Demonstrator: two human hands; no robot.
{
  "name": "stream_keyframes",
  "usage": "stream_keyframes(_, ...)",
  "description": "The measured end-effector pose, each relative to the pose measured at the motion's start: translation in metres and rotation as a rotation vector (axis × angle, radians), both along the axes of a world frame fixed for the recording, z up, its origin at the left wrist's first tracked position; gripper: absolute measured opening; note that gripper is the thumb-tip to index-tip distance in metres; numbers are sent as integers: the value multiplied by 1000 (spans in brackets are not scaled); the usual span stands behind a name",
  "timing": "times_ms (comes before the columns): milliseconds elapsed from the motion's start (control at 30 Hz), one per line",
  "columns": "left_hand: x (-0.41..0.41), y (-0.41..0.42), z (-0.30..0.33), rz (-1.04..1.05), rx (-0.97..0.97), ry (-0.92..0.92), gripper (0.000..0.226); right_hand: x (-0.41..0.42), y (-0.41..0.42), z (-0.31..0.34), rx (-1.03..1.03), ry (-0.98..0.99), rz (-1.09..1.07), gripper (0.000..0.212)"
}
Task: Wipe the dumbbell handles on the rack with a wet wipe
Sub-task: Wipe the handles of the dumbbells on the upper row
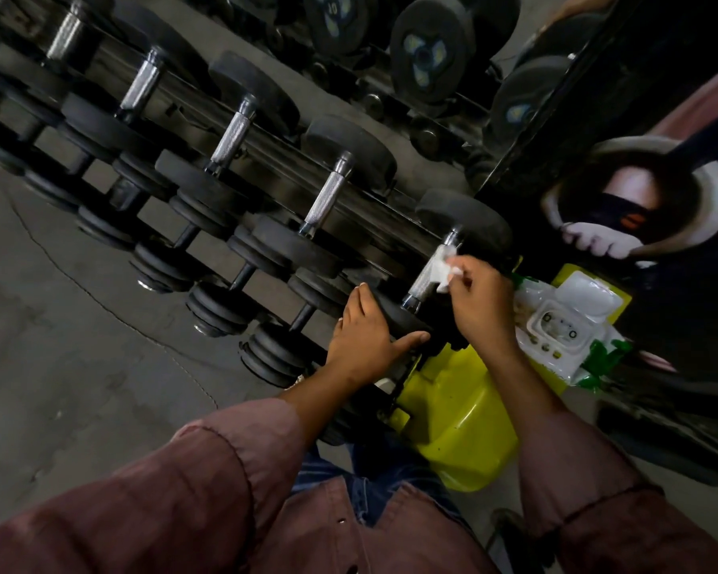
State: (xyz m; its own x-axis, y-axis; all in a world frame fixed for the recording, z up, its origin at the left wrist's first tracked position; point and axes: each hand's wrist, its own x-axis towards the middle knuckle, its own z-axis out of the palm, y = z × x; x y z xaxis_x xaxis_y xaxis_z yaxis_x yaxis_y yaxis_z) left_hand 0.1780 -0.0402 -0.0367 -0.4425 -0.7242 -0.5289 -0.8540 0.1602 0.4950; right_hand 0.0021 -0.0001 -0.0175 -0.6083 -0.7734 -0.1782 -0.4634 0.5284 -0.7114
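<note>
- Landmark: the nearest black rubber-headed dumbbell (432, 267) with a knurled steel handle (425, 279), lying at the end of the long black rack (266, 147); all places below are given from it.
- My right hand (479, 306): fingers pinched on a crumpled white wet wipe (444, 269), which is laid against the upper part of that handle, I judge so the damp cloth can rub the knurling.
- My left hand (367, 337): fingers and thumb curled round the dumbbell's near head (398, 321), probably to stop it rolling while I wipe.
- Open white-and-green wet wipe pack (564, 325): just right of the dumbbell, flip lid up, close for another sheet. Its printing is too small to read.
- Further steel-handled dumbbells (328, 196): in a row to the left, apparently still to be wiped.
- Yellow-green plastic part (465, 420): below the dumbbell; I cannot tell what it is.
</note>
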Motion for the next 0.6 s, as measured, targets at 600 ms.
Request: stream_keyframes(600,1,0,2,20,4,23,132,-5,-42,-9,567,898,736,42)
